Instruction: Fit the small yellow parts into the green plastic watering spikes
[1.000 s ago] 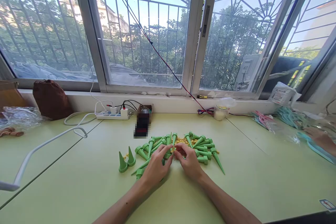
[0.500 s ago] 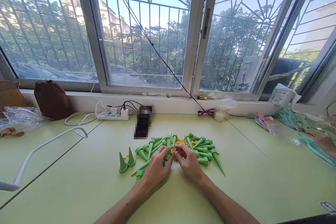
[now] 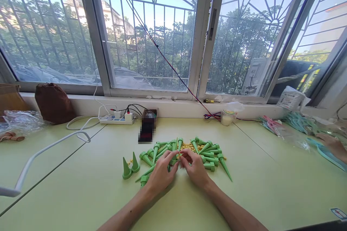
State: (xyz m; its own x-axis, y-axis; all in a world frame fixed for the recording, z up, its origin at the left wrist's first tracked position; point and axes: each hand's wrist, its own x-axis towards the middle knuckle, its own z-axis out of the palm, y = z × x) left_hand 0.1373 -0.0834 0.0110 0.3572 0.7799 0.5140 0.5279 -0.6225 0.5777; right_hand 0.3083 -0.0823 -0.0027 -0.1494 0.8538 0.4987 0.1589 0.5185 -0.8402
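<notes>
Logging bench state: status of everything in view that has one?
Left hand: fingers curled, hold unclear
Right hand: fingers curled, hold unclear
Two green cones: upright
Green spikes: clustered, many lying
Yellow pieces: loose, heaped
Brown pouch: upright, mouth gathered
Power strip: plugs inserted

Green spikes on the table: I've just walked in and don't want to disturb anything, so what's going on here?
A person's left hand and right hand are close together, fingertips at a small yellow piece; which hand grips it is hard to tell. Green spikes lie around them on the table, with a heap of yellow bits just beyond. Two green cones stand upright to the left. Another person's hand shows at the far right.
</notes>
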